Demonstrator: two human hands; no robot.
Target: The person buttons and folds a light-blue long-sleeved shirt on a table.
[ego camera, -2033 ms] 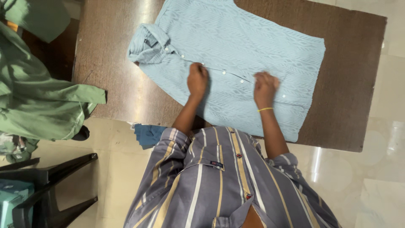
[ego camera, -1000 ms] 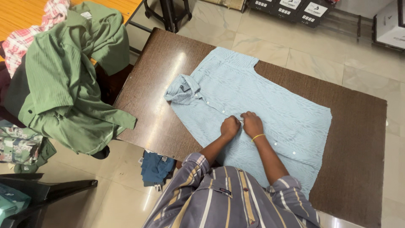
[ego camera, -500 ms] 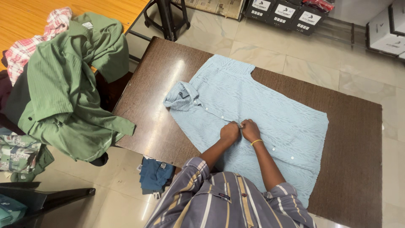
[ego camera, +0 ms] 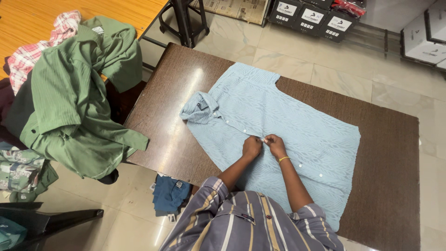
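Fingers of both hands are pinched together on the button placket of a light blue shirt (ego camera: 278,116), at about its middle.

At far left, a green shirt (ego camera: 69,107) is heaped over other clothes, with a red checked garment (ego camera: 42,46) behind it. A dark blue cloth (ego camera: 169,195) is seen on the tiled floor just below the table edge.

On the dark brown table (ego camera: 390,153) the light blue shirt is spread flat, its long axis running diagonally: the collar (ego camera: 200,107) points to the upper left and the hem to the lower right.

The left hand (ego camera: 252,147) and the right hand (ego camera: 277,146) are nearly touching, each closed on the placket; a yellow band is worn on the right wrist.
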